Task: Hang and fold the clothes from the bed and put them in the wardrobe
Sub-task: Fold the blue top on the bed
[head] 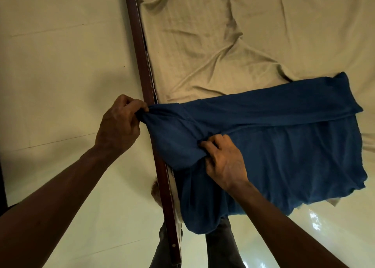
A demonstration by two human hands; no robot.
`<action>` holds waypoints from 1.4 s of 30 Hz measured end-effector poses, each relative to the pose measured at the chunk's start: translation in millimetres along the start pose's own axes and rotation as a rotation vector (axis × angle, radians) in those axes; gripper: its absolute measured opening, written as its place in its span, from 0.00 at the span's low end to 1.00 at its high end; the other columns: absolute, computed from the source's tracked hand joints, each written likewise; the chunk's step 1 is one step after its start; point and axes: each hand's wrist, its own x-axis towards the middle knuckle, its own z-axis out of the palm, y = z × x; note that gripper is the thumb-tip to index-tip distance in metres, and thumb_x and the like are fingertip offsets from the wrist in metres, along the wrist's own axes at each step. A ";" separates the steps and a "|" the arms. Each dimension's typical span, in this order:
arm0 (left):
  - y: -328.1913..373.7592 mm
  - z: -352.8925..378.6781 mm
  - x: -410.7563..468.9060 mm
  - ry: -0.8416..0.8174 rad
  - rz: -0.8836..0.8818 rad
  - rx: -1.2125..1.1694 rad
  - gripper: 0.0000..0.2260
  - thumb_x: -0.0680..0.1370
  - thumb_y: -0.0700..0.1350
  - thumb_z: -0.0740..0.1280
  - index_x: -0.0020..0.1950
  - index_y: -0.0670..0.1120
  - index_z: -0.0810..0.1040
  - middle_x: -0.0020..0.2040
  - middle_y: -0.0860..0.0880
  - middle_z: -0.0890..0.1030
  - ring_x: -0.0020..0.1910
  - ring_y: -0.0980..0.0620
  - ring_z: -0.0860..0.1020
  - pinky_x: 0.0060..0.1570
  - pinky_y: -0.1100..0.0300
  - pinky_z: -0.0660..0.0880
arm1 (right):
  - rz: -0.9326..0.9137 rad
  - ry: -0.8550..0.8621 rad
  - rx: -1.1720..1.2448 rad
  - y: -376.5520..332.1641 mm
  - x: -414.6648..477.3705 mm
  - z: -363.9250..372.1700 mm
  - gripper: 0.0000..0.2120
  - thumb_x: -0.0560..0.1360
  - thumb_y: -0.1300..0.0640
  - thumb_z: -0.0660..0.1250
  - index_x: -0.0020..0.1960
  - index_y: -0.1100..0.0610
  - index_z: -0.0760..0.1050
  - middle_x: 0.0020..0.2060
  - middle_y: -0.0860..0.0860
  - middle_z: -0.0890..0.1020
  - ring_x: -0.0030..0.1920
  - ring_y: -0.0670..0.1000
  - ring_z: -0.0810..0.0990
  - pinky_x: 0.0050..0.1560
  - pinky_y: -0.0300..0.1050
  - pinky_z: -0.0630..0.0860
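Blue shirt [284, 146]: half-folded on bed [223, 44] edge, lower part overhanging the rail [140, 44]. Left hand [119, 123]: fingers pinching a bunched end, held out past the rail. Right hand [225, 162]: fingers curled into a fold mid-cloth. Risk: overhanging weight may drag the shirt floorward and undo the fold if either grip slackens

One dark blue garment [284, 150], top edge folded over, lies creased across the bed's [223, 44] near corner, its bunched end overhanging the side edge.
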 end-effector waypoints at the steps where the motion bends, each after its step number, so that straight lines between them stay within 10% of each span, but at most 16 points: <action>1: 1.8 -0.4 1.9 0.005 0.001 0.014 0.13 0.76 0.32 0.69 0.58 0.42 0.82 0.53 0.41 0.78 0.49 0.43 0.80 0.50 0.58 0.74 | -0.059 0.030 -0.036 -2.5 -1.2 -6.8 0.15 0.72 0.59 0.66 0.58 0.57 0.82 0.47 0.54 0.77 0.44 0.56 0.74 0.41 0.51 0.75; 9: 7.2 -2.3 5.0 -0.056 0.085 0.260 0.16 0.74 0.31 0.72 0.60 0.41 0.79 0.56 0.40 0.76 0.50 0.38 0.77 0.43 0.47 0.77 | -0.131 -0.209 -0.089 3.4 -19.2 -9.7 0.22 0.77 0.46 0.66 0.69 0.52 0.76 0.56 0.51 0.76 0.54 0.54 0.73 0.52 0.51 0.74; 14: 22.5 -7.5 -13.8 -0.065 0.134 0.489 0.25 0.69 0.36 0.68 0.67 0.44 0.76 0.71 0.41 0.73 0.67 0.38 0.73 0.69 0.36 0.63 | -0.088 -0.234 -0.154 8.1 -14.2 1.8 0.23 0.76 0.49 0.70 0.70 0.53 0.75 0.67 0.52 0.75 0.66 0.58 0.72 0.58 0.54 0.75; 19: 33.1 -8.5 -44.1 -0.264 0.526 0.369 0.29 0.70 0.43 0.62 0.72 0.45 0.77 0.75 0.42 0.73 0.75 0.40 0.71 0.76 0.32 0.56 | 0.175 -0.183 0.356 11.2 2.5 0.6 0.12 0.78 0.56 0.62 0.57 0.52 0.82 0.55 0.46 0.82 0.61 0.48 0.73 0.62 0.46 0.73; 23: 29.5 -1.4 -37.4 -0.538 0.596 0.389 0.26 0.74 0.51 0.63 0.72 0.48 0.77 0.65 0.49 0.81 0.68 0.46 0.76 0.74 0.39 0.61 | 0.342 -0.284 0.434 17.9 18.0 -10.0 0.10 0.82 0.52 0.62 0.59 0.47 0.80 0.51 0.49 0.81 0.56 0.45 0.75 0.56 0.41 0.72; 29: 35.7 6.5 -10.5 -0.476 0.608 0.362 0.16 0.81 0.55 0.55 0.52 0.52 0.82 0.45 0.54 0.81 0.49 0.49 0.78 0.60 0.44 0.67 | 0.525 -0.262 0.703 25.0 32.5 -9.7 0.05 0.83 0.53 0.66 0.54 0.49 0.81 0.48 0.43 0.86 0.51 0.46 0.84 0.58 0.52 0.81; 33: 46.9 13.0 -0.6 -0.375 0.377 0.206 0.13 0.84 0.52 0.54 0.53 0.49 0.75 0.37 0.53 0.75 0.37 0.48 0.77 0.47 0.52 0.66 | 0.611 -0.269 0.885 26.8 45.5 -20.7 0.13 0.81 0.44 0.68 0.52 0.52 0.83 0.49 0.50 0.87 0.53 0.52 0.85 0.62 0.58 0.80; 37: 66.6 16.1 19.9 -0.233 -0.096 -0.023 0.08 0.84 0.49 0.62 0.60 0.47 0.77 0.42 0.48 0.80 0.40 0.48 0.78 0.43 0.55 0.70 | 0.484 -0.451 0.830 31.2 36.4 -29.7 0.31 0.65 0.33 0.79 0.63 0.45 0.77 0.57 0.40 0.84 0.58 0.41 0.82 0.60 0.43 0.79; 42: 69.2 10.1 43.9 -0.310 -0.423 -0.160 0.14 0.78 0.58 0.73 0.60 0.53 0.81 0.52 0.53 0.83 0.51 0.52 0.82 0.51 0.57 0.77 | 0.477 -0.396 0.654 38.5 29.8 -28.1 0.24 0.72 0.54 0.80 0.65 0.47 0.76 0.52 0.39 0.81 0.50 0.39 0.80 0.51 0.32 0.75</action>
